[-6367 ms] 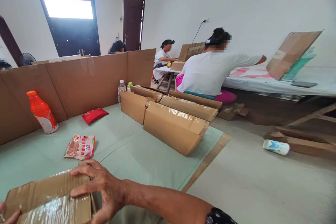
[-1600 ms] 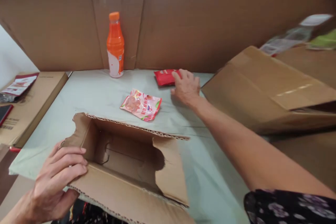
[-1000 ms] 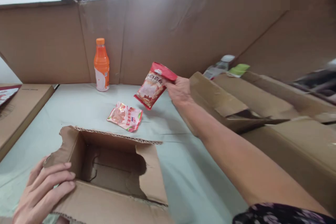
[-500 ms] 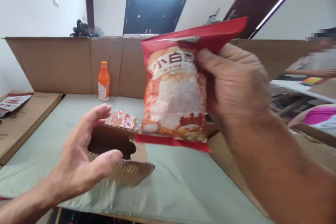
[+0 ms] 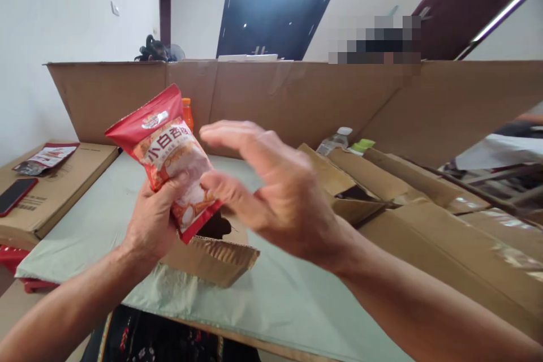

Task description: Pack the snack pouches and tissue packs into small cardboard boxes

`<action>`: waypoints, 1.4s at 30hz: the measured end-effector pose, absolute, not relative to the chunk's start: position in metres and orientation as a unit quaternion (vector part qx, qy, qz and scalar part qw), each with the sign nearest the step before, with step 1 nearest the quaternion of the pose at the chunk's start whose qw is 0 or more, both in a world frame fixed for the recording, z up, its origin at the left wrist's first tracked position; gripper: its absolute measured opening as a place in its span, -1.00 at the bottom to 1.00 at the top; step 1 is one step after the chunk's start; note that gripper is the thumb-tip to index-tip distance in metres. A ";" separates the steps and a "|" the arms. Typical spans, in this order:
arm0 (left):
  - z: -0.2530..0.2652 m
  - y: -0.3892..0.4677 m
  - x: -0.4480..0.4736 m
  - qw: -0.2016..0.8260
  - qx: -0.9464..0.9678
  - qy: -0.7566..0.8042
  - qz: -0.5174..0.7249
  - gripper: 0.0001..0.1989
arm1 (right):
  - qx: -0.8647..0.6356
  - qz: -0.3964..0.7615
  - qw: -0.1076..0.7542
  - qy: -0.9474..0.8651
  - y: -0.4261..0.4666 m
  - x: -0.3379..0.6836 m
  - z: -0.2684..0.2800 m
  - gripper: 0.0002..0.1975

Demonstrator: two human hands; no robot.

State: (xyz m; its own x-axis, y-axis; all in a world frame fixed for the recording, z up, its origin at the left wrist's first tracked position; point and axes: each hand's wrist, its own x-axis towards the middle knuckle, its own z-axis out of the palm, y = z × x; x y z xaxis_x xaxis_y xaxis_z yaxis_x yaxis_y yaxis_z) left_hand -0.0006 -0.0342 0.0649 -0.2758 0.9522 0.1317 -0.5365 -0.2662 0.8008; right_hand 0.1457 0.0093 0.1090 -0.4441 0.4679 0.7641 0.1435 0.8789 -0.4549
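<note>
A red snack bag (image 5: 169, 153) with a clear, pale lower part tilts in my left hand (image 5: 155, 218), whose thumb lies across its front. Just right of the bag, my right hand (image 5: 280, 198) hovers with fingers and thumb apart, holding nothing; its thumb tip is close to the bag's edge, and I cannot tell if they touch. Below the bag stands a small open cardboard box (image 5: 216, 263) on the pale green tabletop (image 5: 305, 300). The bag and my left hand hide much of the box's opening.
Behind the bag, an orange drink bottle (image 5: 187, 113) is partly hidden. A cardboard wall (image 5: 254, 102) runs along the back. On the left, a flat carton (image 5: 80, 169) bears a phone (image 5: 17, 195) and a snack pouch (image 5: 46, 158). Open cartons (image 5: 407, 243) and a clear bottle (image 5: 335, 141) stand right.
The snack bag has passed from my right hand to my left, moving left over the small box. My right hand has opened. The view has turned right, showing more of the cartons there.
</note>
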 end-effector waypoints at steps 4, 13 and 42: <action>0.075 -0.033 0.013 0.524 0.357 0.256 0.729 -0.67 | -0.210 0.105 0.389 -0.891 0.005 0.141 0.090 -0.37; 0.070 -0.049 0.026 0.490 0.554 0.187 0.646 -0.39 | -0.268 0.222 0.537 -0.768 0.030 0.174 0.083 -0.62; 0.033 -0.086 -0.081 -0.130 0.852 0.498 0.099 -0.83 | -0.280 0.095 -0.122 -0.947 0.035 0.126 0.038 -0.80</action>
State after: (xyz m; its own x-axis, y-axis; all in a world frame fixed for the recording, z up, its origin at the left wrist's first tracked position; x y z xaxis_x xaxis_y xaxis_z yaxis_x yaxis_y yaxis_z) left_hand -0.0809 -0.0859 0.0327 0.4853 0.8218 0.2985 0.8735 -0.4709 -0.1237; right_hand 0.1258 0.0350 0.0379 -0.8130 0.5084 -0.2838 0.5544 0.8248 -0.1108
